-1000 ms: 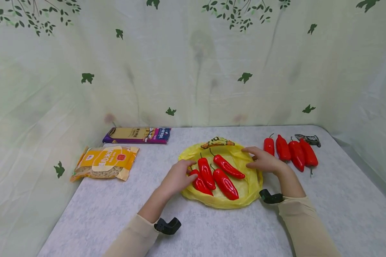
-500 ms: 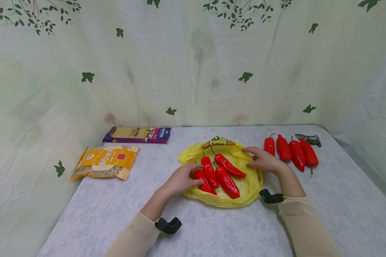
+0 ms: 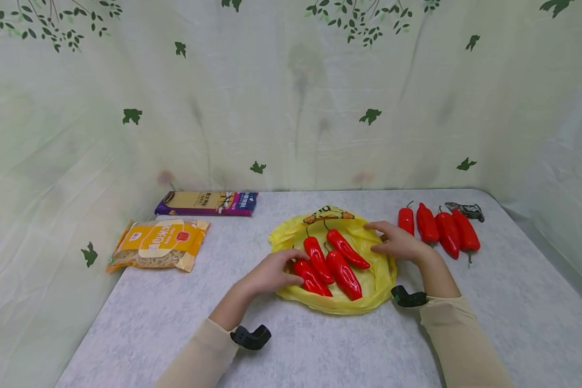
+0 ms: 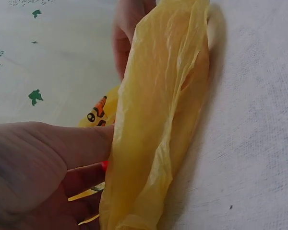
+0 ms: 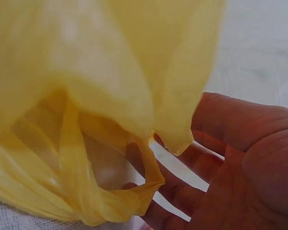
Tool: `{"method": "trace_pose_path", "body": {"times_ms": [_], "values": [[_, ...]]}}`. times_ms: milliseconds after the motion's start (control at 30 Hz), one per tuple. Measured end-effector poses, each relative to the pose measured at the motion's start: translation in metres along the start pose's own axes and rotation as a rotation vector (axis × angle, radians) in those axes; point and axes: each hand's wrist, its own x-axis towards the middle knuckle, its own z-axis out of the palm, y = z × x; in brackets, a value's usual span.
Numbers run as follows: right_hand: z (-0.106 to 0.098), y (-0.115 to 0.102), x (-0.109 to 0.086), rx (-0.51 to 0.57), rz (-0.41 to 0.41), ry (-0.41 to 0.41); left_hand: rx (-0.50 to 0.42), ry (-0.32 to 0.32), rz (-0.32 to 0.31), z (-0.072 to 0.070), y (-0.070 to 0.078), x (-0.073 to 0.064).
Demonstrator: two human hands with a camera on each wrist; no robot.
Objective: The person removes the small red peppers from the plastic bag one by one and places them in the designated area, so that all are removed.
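In the head view a yellow plastic bag point(image 3: 285, 236) lies spread on the table, its rim folded round several red chili peppers point(image 3: 345, 276). My left hand point(image 3: 267, 274) reaches over the bag's left rim, thumb and fingers around the upper end of the leftmost chili pepper point(image 3: 312, 279). In the left wrist view the raised yellow rim point(image 4: 153, 115) hides most of that pepper; a speck of red shows by the fingers. My right hand point(image 3: 397, 242) rests at the right rim, fingers fairly straight and spread, with bag folds point(image 5: 77, 158) over its fingertips in the right wrist view.
Right of the bag lies a row of several red chili peppers point(image 3: 448, 234), with a small black packet point(image 3: 470, 211) behind. At the left are an orange-yellow food bag point(image 3: 160, 245) and a purple and gold package point(image 3: 206, 205). A leaf-printed curtain point(image 3: 291, 108) hangs behind the table point(image 3: 330, 350).
My left hand has moved right, then slightly back left. The chili peppers in the bag have shifted right and turned a little. My right hand stays at the rim.
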Motion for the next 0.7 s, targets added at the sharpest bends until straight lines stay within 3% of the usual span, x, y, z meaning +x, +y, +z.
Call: {"method": "trace_pose_path", "body": {"times_ms": [233, 433, 700], "values": [[0.0, 0.001, 0.001, 0.004, -0.003, 0.005, -0.018, -0.047, 0.059, -0.004, -0.002, -0.001], [0.0, 0.003, 0.003, 0.03, 0.026, 0.006, 0.016, -0.032, 0.107, -0.007, 0.0, -0.002], [0.0, 0.004, 0.002, 0.046, 0.038, 0.006, 0.009, -0.036, 0.112, -0.013, -0.001, -0.003]]}}
